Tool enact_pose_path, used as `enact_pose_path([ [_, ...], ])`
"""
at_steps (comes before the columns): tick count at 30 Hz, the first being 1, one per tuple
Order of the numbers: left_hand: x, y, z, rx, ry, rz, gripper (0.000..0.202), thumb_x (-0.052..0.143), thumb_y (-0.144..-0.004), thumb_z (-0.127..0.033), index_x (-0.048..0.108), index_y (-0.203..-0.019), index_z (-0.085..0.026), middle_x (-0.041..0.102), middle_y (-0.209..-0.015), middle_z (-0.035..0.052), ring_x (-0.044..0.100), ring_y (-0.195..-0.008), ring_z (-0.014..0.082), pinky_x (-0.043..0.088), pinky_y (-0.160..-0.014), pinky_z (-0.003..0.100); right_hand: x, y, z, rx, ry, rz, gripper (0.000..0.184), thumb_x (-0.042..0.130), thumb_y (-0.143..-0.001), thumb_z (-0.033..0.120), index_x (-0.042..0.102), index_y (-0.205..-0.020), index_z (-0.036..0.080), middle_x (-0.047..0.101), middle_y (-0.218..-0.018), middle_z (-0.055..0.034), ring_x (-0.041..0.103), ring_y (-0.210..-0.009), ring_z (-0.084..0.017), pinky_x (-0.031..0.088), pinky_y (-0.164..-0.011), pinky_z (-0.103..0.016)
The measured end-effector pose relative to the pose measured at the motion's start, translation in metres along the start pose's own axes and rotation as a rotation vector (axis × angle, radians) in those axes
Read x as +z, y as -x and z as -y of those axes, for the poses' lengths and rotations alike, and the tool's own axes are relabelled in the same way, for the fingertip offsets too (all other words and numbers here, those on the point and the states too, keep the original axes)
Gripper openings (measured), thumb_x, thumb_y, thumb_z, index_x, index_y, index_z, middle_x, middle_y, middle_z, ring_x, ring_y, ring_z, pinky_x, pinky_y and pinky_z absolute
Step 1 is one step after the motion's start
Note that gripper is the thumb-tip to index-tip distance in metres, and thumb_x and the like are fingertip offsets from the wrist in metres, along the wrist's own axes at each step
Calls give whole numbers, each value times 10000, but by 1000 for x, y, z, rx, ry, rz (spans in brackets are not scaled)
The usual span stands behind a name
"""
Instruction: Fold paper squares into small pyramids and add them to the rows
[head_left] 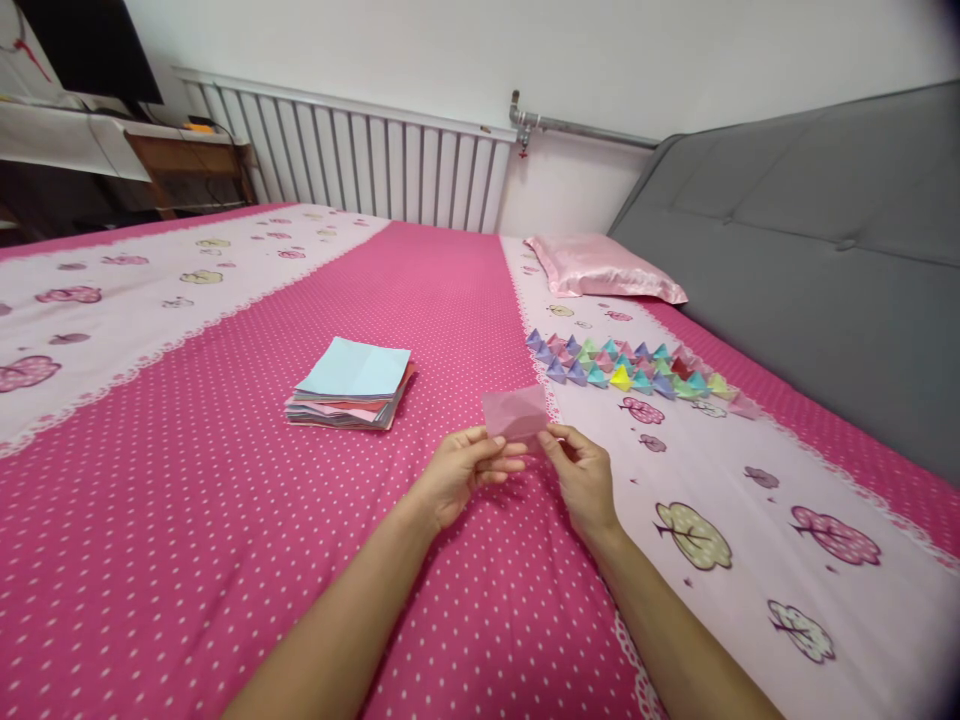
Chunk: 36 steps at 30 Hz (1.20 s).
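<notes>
Between my two hands is a small pink sheet of paper (516,411), held up above the bed. My left hand (469,470) pinches its lower left corner between thumb and fingers. At the lower right corner, my right hand (581,475) grips it with thumb and forefinger. A stack of coloured square paper (352,380), light blue on top, lies to the left of my hands. Rows of small folded paper pieces (620,377) in purple, teal, yellow, pink and red stand to the right, beyond my right hand.
A pink dotted bedspread (262,530) with pale, tree-printed bands covers the bed. Farther back on the right lies a pink pillow (604,266) by the grey headboard (810,220). A white radiator (360,150) lines the wall; a desk with a monitor (90,50) stands far left.
</notes>
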<state>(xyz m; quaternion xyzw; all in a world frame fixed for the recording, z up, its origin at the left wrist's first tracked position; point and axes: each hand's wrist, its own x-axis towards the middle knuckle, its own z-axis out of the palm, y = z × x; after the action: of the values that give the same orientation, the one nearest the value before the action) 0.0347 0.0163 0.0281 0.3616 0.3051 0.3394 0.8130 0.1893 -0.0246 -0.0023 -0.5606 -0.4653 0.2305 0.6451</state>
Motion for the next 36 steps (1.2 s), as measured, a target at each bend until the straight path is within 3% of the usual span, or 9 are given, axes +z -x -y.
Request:
enact_pose_path([
  [4,0,6,-5,2,91,191,288,538,-750,-118,643,-1016,-85,634,-1116,139,632,-939,183,504,-718,193,1,0,4,15,-92,58,155,613,-757,298,673,-842,182,666,-772,-24,599,-714,-162,466,-679,-287],
  [7,-1,6,-5,-27,122,230,364,499,-718,-196,655,-1007,-38,660,-1036,160,624,-882,197,495,-737,249,1,1,7,41,-168,60,143,610,-751,254,674,-868,203,679,-849,-22,609,-757,-159,470,-676,-271],
  [10,-1,5,-5,-50,119,220,407,484,-702,-270,674,-976,-37,665,-1005,152,601,-831,188,480,-727,269,0,2,7,85,-254,115,160,610,-747,229,666,-897,229,677,-908,-13,611,-753,-152,469,-644,-256],
  [13,0,5,-5,-44,103,191,389,494,-731,-329,690,-946,-71,654,-1030,124,578,-843,174,466,-713,251,-1,3,5,32,-265,178,148,604,-752,198,666,-882,234,664,-955,-11,605,-863,-168,465,-737,-272],
  [16,0,4,-5,-46,47,140,374,555,-726,-387,708,-867,-76,668,-934,110,575,-773,151,455,-675,228,-2,3,5,-20,-226,239,130,588,-769,200,668,-867,229,656,-954,-18,595,-914,-180,450,-809,-299],
  [20,0,3,-1,-39,-62,96,269,681,-646,-256,710,-850,-83,682,-829,100,587,-698,139,446,-635,223,-2,4,5,-28,-204,293,143,558,-798,234,665,-893,224,642,-1023,-40,582,-966,-196,443,-856,-333],
  [26,0,-1,-3,58,26,-31,294,612,-656,-77,697,-937,-100,693,-907,110,608,-737,132,461,-719,235,-1,2,5,-74,-174,215,403,550,-770,163,545,-1159,271,566,-1184,-59,556,-1032,-201,454,-871,-370],
  [31,-2,-4,-5,132,30,-62,373,544,-669,-30,671,-1013,-100,683,-968,108,597,-718,105,451,-673,194,-2,0,4,-241,49,175,311,518,-763,109,630,-1007,265,476,-1262,-51,424,-1206,-217,395,-957,-390],
  [36,-3,-4,-2,160,-59,-46,461,518,-640,-11,644,-1075,-99,683,-989,104,592,-742,110,428,-680,193,-4,1,9,-367,230,120,339,557,-710,67,640,-971,266,448,-1261,-50,445,-1165,-225,354,-995,-433],
])
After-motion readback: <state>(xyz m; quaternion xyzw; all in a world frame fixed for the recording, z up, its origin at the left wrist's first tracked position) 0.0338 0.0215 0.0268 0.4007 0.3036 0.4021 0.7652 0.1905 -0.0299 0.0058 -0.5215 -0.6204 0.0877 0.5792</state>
